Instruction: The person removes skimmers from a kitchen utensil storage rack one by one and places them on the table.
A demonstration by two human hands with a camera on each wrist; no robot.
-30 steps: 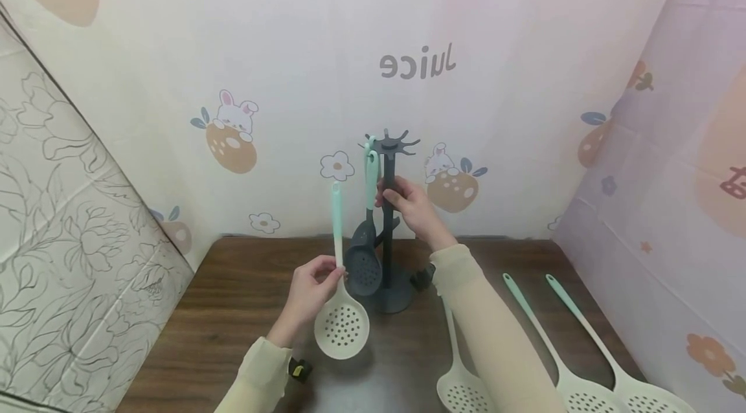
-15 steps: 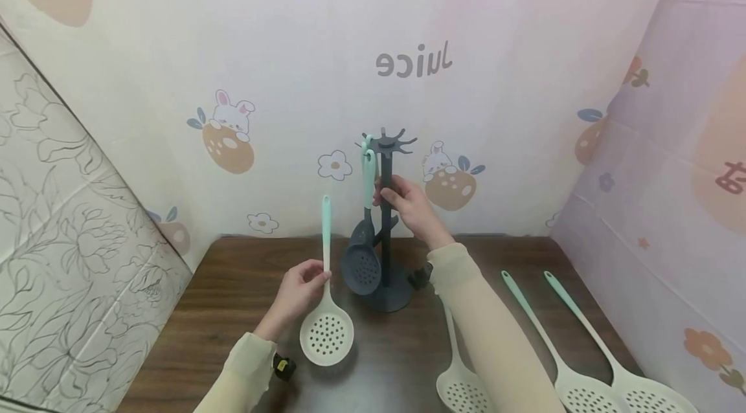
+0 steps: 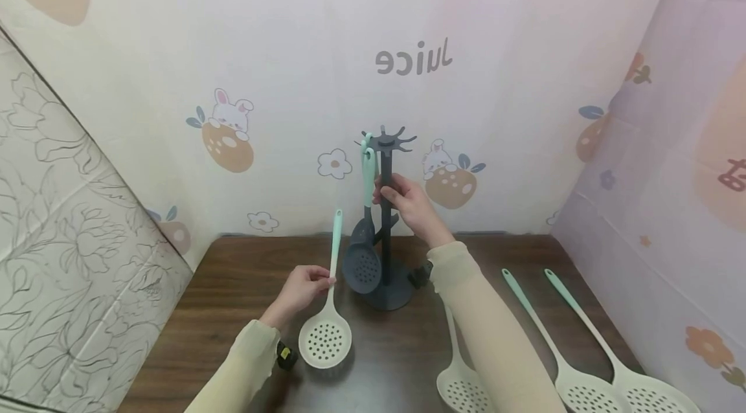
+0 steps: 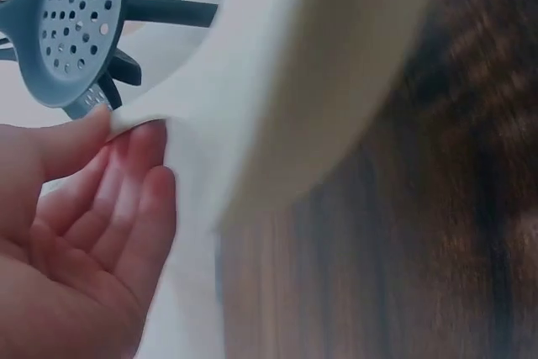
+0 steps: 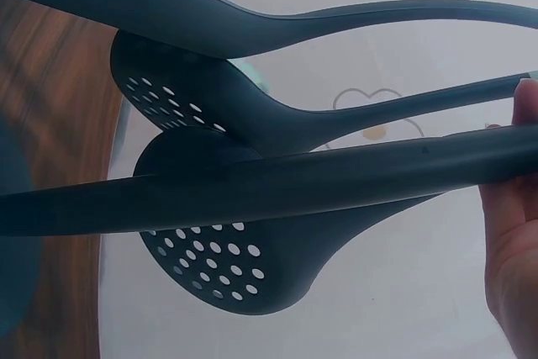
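Observation:
My left hand (image 3: 298,291) pinches a cream skimmer (image 3: 324,340) by its handle, just above the perforated bowl. The skimmer's mint grip end points up and leans slightly right; its bowl hangs low over the table. In the left wrist view, thumb and fingertips meet at the blurred cream skimmer (image 4: 252,81). My right hand (image 3: 412,206) grips the post of a dark grey utensil stand (image 3: 386,241). Several dark utensils with mint handles hang on the stand's left side, a dark skimmer (image 3: 362,268) in front. The right wrist view shows the post (image 5: 336,184) crossing these dark heads.
Two cream skimmers lie at the right of the wooden table (image 3: 233,309), one a skimmer (image 3: 588,393), the other a skimmer (image 3: 649,393). Another cream skimmer (image 3: 463,387) is partly covered by the right sleeve. A patterned cloth (image 3: 291,76) hangs behind.
My left hand has moved the cream skimmer left, away from the stand, and lower. Its handle top now leans more to the right. The right hand keeps its hold on the post.

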